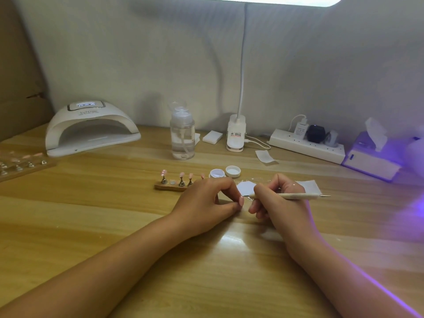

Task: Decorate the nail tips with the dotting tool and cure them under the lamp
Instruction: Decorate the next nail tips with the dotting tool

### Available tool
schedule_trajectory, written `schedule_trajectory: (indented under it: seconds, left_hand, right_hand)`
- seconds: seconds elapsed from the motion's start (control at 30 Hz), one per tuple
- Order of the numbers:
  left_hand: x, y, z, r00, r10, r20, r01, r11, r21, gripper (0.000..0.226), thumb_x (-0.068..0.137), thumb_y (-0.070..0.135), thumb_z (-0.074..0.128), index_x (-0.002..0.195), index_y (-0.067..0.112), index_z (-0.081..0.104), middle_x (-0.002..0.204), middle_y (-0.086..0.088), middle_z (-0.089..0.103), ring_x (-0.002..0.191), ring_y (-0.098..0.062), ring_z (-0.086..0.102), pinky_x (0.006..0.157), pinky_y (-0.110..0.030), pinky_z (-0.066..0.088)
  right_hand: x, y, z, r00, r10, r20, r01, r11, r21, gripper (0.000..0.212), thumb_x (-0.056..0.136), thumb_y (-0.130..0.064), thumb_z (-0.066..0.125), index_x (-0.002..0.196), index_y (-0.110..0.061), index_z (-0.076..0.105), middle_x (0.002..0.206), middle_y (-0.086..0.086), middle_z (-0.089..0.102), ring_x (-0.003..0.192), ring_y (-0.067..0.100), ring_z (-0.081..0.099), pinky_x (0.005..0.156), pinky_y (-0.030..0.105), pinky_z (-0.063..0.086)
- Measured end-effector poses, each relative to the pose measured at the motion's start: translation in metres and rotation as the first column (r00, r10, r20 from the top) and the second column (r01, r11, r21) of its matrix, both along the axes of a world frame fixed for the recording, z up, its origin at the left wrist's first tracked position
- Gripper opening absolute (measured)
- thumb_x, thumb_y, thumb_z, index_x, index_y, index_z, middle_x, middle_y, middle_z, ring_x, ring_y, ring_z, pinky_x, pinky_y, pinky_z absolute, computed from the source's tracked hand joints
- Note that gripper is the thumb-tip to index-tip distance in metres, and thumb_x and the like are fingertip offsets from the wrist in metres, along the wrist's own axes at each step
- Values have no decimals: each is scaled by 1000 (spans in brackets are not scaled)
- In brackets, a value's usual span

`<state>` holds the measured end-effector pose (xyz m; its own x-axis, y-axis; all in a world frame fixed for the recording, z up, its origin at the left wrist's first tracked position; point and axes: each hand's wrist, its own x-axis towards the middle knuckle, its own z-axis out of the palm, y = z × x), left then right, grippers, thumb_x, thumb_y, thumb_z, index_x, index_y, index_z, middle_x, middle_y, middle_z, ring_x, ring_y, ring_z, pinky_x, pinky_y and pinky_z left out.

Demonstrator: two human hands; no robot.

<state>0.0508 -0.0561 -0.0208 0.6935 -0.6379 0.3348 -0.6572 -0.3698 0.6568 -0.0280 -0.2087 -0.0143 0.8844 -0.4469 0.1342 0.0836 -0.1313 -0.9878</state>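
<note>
Pinching pink nail tip (241, 200) with curled fingers (230, 187) of left hand (204, 203); gripping dotting tool (296, 196) in right hand (281, 208), point just beside that tip.

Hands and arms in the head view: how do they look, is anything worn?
The left forearm and right forearm are bare to the frame's edge: no sleeves, gloves, watch or bracelet. The left hand and right hand show no rings. A violet streak of light runs along the right forearm.
</note>
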Motion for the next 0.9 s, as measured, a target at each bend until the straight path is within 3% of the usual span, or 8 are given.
schedule_trajectory:
  seconds: [0.23, 0.37, 0.53, 0.73, 0.8, 0.9]
  left_hand:
    - [0, -1, 0, 1000, 6, 10, -7, 1000, 22, 26, 84, 27, 73, 73, 45, 59, 79, 34, 64, 52, 0, 50, 57, -22, 32]
    - [1, -1, 0, 1000, 10, -2, -10, 1000, 13, 23, 85, 32, 74, 73, 44, 59, 84, 31, 66, 51, -1, 49, 58, -24, 34]
    - [1, 0, 0, 1000, 8, -23, -7, 1000, 18, 18, 84, 31, 74, 76, 42, 63, 78, 35, 63, 52, 2, 50, 57, -21, 31]
    - [1, 0, -1, 1000, 10, -11, -10, 1000, 10, 16, 85, 31, 73, 75, 39, 64, 74, 37, 61, 52, 5, 50, 53, -12, 30]
    - [1, 0, -1, 1000, 11, -13, -11, 1000, 4, 15, 85, 31, 73, 75, 38, 64, 74, 36, 62, 52, 5, 50, 53, -12, 31]
    - [0, 0, -1, 1000, 18, -22, -18, 1000, 0, 18, 85, 29, 74, 74, 38, 63, 71, 36, 61, 52, 4, 50, 54, -13, 31]
  right_hand:
    - [-1, 1, 1, 1000, 7, -27, -7, 1000, -4, 20, 78, -11, 62, 67, -14, 46, 59, 13, 69, 45, 13, 55, 46, 20, 45]
    - [-2, 1, 5, 998, -43, 40, 41, 998, 53, 18, 80, -8, 61, 67, -11, 49, 55, 11, 67, 42, 10, 52, 42, 17, 42]
    - [-4, -4, 14, 984, -133, 121, 99, 963, 252, 23, 85, -4, 54, 67, -15, 45, 47, 4, 59, 40, 7, 45, 40, 16, 39]
    - [-6, -27, 34, 972, -205, 114, 93, 783, 616, 24, 89, -10, 49, 66, -18, 50, 44, -6, 46, 37, 4, 35, 37, 13, 31]
    - [-8, -30, 36, 971, -209, 117, 91, 773, 627, 25, 89, -10, 49, 65, -19, 50, 45, -6, 45, 37, 4, 34, 37, 14, 31]
    - [-9, -19, 27, 984, -157, 86, 89, 844, 528, 26, 90, -9, 52, 66, -18, 50, 45, -4, 50, 37, 4, 38, 36, 13, 34]
